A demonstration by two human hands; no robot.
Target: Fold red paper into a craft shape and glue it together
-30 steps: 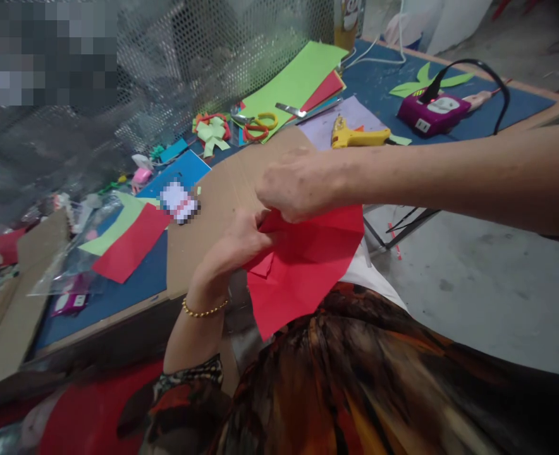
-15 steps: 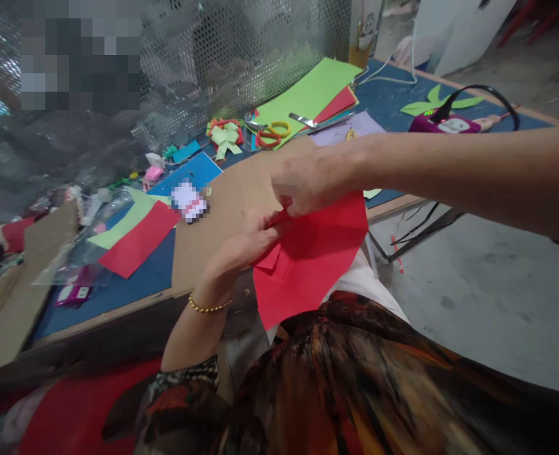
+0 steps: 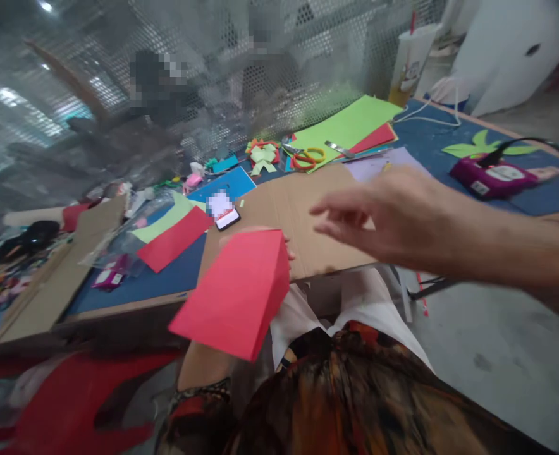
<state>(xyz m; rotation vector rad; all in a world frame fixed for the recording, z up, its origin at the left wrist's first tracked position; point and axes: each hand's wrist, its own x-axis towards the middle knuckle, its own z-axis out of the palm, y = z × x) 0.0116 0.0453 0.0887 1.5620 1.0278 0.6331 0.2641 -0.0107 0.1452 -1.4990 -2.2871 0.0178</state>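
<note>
A folded sheet of red paper (image 3: 239,287) hangs over the front edge of the table, with a crease along its right side. My left hand (image 3: 289,249) is closed on its upper edge and mostly hidden behind it; only some fingertips show. To the right, my right hand (image 3: 377,212) is raised above the brown cardboard (image 3: 303,202), apart from the paper. Its fingers are spread and hold nothing. Past the cardboard lie scissors (image 3: 308,158) with orange and yellow handles, beside a flower made of paper (image 3: 264,156).
A phone (image 3: 227,218) lies on the cardboard's left edge. Red and green paper strips (image 3: 175,239) are left of it. Green sheets (image 3: 346,129), a metal-bladed cutter (image 3: 339,150) and a drink cup (image 3: 407,66) stand or lie farther back. A purple device (image 3: 492,175) is on the right.
My right hand has let go of the red paper and moved right, its fingers opening. My left hand has swung the paper left, over my forearm. The view has shifted.
</note>
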